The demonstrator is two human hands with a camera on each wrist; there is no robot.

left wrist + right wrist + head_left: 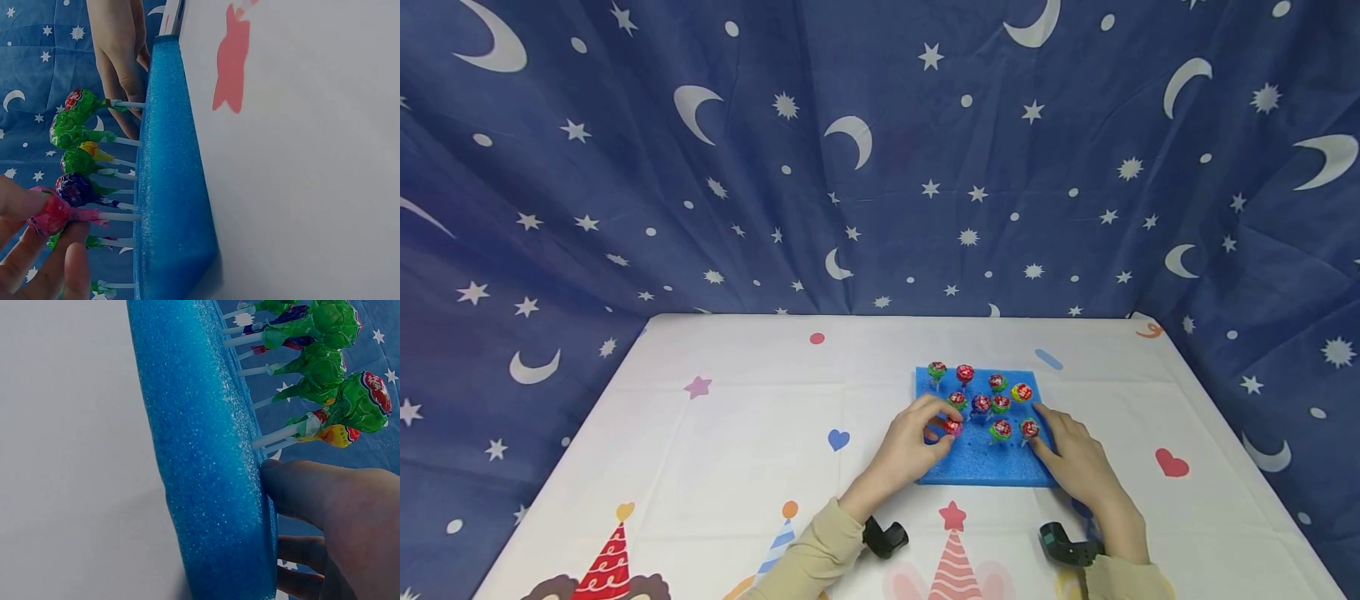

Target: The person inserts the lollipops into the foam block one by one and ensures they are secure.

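A blue foam board (985, 468) lies on the table with several wrapped lollipops standing upright in it on white sticks. My left hand (906, 446) pinches the head of a pink lollipop (51, 212) at the board's left side; its stick meets the foam surface. At the right edge of the board rests my right hand (1078, 458), fingers fairly straight, thumb (300, 487) on the foam close to a green lollipop (362, 403). A dark blue lollipop (981, 403) and a yellow one (1022, 392) stand among the mostly green ones.
A white cloth (760, 417) printed with party hats, hearts and stars covers the table. Behind it hangs a blue curtain (880, 208) with moons and stars. Black wrist devices sit at the left wrist (886, 538) and right wrist (1067, 546).
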